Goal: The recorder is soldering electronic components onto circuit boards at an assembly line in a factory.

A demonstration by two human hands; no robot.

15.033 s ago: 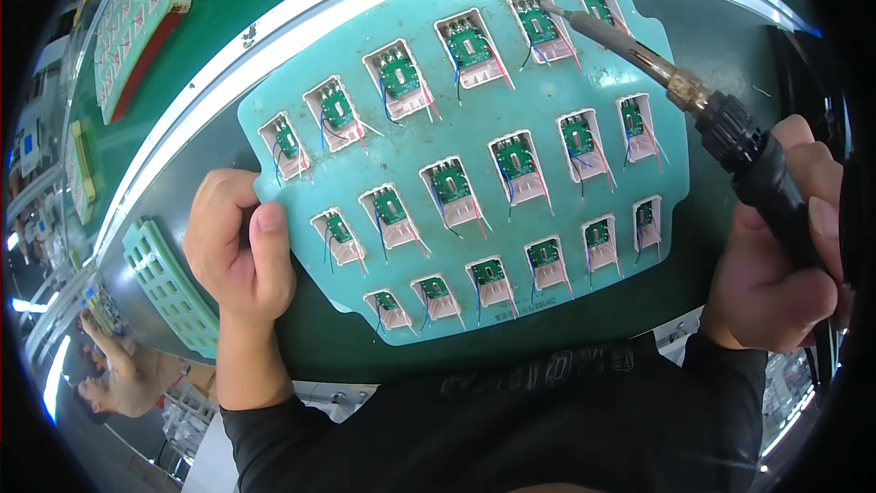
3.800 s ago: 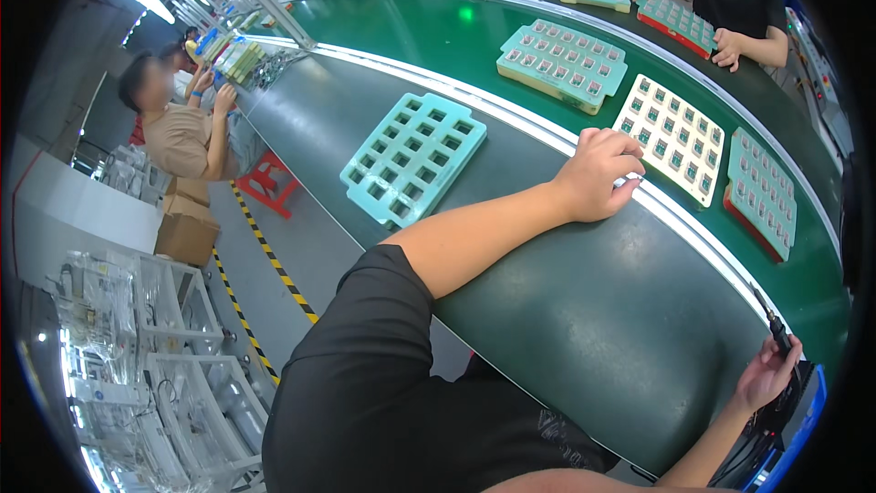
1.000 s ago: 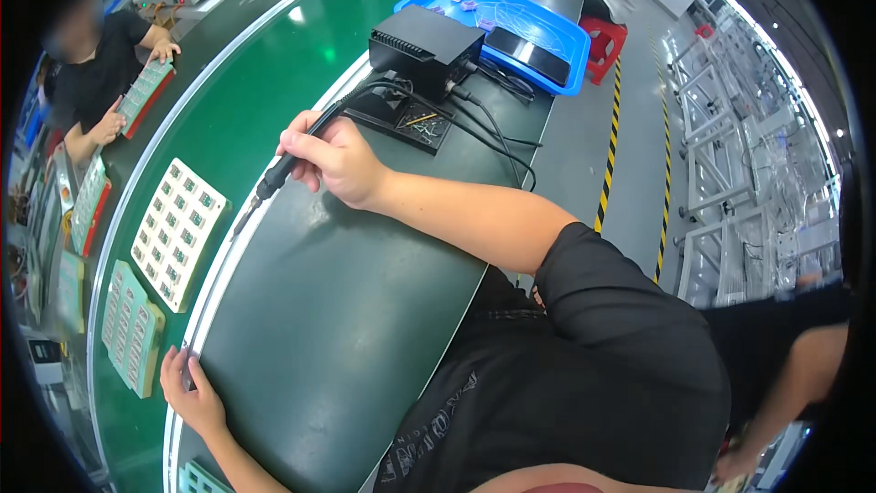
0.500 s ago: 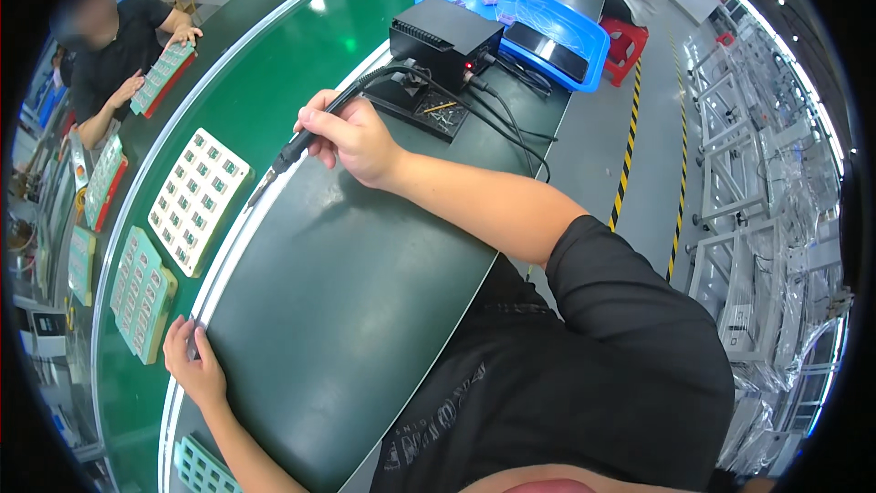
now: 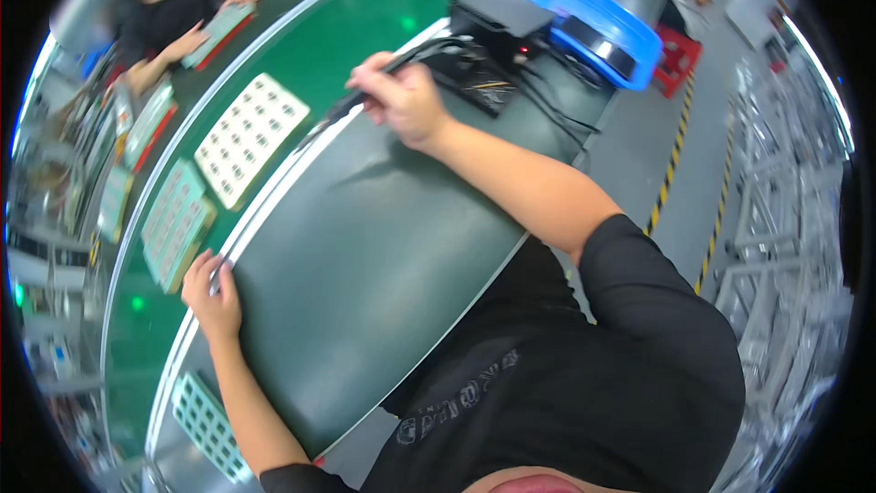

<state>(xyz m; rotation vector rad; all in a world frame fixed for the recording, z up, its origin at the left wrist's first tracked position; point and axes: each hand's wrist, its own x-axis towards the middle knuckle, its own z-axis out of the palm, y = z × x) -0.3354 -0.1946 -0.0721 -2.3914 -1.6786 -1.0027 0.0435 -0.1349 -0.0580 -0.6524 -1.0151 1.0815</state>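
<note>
My right hand [image 5: 401, 102] is closed around the handle of a soldering iron [image 5: 341, 113], whose tip slants down toward the pale rail [image 5: 265, 194] along the table's far edge. Just beyond the tip lies a cream tray [image 5: 251, 139] with rows of small parts. My left hand [image 5: 215, 303] rests at the rail, thumb and fingers apart, with no held object that I can make out. Close to its fingertips are stacked light-green trays [image 5: 179, 224] of small parts. The iron's cable leads back to a black soldering station [image 5: 500, 18] with a red light.
A blue tray [image 5: 630, 73] holding a phone [image 5: 595, 46] stands behind the station. Beside my left forearm lies a green slotted tray [image 5: 210, 424]. Across the green belt [image 5: 338, 14] a co-worker [image 5: 173, 14] holds a tray. A red stool [image 5: 675, 59] stands at the far right.
The whole view has shifted, so the table and both hands appear farther right and higher. My right hand keeps its hold on the soldering iron; the left stays at the rail.
</note>
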